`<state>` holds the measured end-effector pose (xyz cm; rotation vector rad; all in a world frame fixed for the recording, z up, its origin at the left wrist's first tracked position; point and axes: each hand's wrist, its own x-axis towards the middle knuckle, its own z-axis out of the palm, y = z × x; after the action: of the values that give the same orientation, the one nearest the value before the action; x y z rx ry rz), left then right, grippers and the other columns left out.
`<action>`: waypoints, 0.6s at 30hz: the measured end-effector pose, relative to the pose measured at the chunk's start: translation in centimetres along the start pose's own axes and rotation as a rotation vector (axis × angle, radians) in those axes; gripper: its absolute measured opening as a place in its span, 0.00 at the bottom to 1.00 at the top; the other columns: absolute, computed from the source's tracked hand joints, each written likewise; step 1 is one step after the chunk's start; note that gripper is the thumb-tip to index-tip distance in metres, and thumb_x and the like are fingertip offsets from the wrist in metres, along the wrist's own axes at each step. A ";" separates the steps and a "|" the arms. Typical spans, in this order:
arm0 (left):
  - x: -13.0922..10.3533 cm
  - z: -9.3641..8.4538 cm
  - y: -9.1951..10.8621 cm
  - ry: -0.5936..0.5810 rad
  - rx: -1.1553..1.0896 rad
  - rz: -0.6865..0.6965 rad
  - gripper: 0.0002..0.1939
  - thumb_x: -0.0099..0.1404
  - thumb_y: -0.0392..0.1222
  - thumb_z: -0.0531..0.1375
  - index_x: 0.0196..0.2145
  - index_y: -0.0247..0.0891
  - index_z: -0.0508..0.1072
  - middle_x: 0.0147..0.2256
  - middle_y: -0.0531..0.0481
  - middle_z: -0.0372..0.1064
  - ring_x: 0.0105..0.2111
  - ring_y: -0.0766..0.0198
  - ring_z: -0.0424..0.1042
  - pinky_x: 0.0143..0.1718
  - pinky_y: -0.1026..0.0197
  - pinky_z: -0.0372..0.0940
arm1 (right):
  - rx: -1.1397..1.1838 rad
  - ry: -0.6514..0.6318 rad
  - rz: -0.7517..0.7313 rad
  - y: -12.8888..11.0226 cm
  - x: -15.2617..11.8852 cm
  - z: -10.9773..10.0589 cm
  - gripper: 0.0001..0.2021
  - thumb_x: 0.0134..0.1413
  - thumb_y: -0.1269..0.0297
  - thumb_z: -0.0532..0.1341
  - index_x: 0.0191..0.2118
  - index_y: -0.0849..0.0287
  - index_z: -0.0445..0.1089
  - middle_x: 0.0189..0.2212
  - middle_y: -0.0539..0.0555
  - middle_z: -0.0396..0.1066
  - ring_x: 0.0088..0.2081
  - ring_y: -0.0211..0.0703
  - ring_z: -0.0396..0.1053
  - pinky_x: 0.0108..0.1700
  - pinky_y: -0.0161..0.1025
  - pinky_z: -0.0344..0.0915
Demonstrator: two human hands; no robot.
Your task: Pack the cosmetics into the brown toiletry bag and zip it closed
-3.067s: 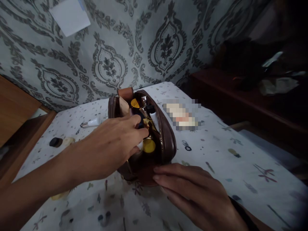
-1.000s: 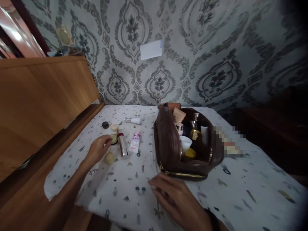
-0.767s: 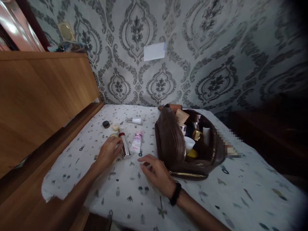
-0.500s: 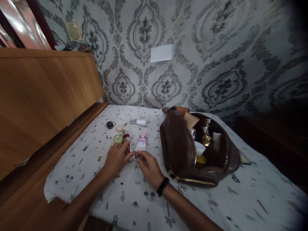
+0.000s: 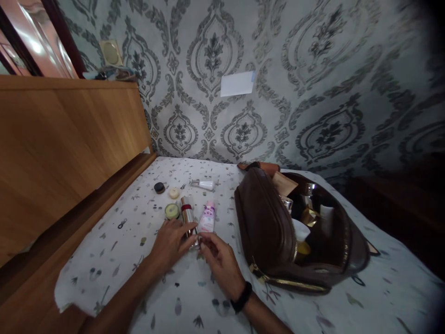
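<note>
A silver tube with a red band [image 5: 187, 212] lies on the white patterned sheet. My left hand [image 5: 172, 241] has its thumb and fingers around the tube's near part. My right hand [image 5: 220, 260], with a black band at the wrist, pinches at the tube's near end; what its fingertips hold is too small to tell. Just right of the tube lies a pink and white tube [image 5: 208, 217]. To the left are a green-topped jar [image 5: 171, 211], a cream-coloured round item [image 5: 174, 193] and a black-lidded jar [image 5: 159, 187]. Farther back rests a white and silver tube [image 5: 202, 185].
An open brown bag [image 5: 266, 222] filled with cosmetics stands on the right. A wooden cabinet [image 5: 69, 148] borders the sheet on the left. Behind is a patterned wall with a white paper [image 5: 238, 84] on it.
The view has shifted slightly, so things appear lower. My left fingers have slid a little along the silver tube, showing more of it. Both hands remain at its near end.
</note>
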<state>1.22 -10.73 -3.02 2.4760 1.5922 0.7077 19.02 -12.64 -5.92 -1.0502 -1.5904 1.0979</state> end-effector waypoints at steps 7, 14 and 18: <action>0.8 -1.4 -1.4 0.149 -0.355 -0.193 0.17 0.70 0.50 0.51 0.47 0.42 0.75 0.40 0.47 0.76 0.38 0.58 0.73 0.43 0.55 0.66 | 0.002 0.035 0.018 -0.4 -0.1 -0.3 0.14 0.59 0.59 0.56 0.45 0.61 0.71 0.36 0.57 0.75 0.35 0.43 0.73 0.38 0.38 0.70; 2.4 -3.6 -5.9 0.217 -0.302 -0.308 0.16 0.63 0.46 0.55 0.45 0.38 0.72 0.38 0.47 0.70 0.39 0.59 0.69 0.35 0.60 0.64 | 0.076 0.041 0.063 -0.5 -0.1 -0.3 0.15 0.59 0.57 0.56 0.45 0.62 0.70 0.33 0.56 0.73 0.31 0.41 0.72 0.30 0.35 0.68; 3.2 -3.1 -6.6 0.121 -0.227 -0.225 0.20 0.62 0.46 0.57 0.52 0.41 0.70 0.49 0.44 0.68 0.49 0.54 0.67 0.43 0.55 0.65 | 0.083 0.046 0.067 -0.6 -0.2 -0.2 0.15 0.59 0.58 0.55 0.45 0.62 0.69 0.34 0.56 0.73 0.31 0.41 0.73 0.28 0.34 0.67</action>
<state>-4.53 -5.51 -1.46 2.0922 1.6899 0.9578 19.20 -12.89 -5.33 -1.0724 -1.4703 1.1671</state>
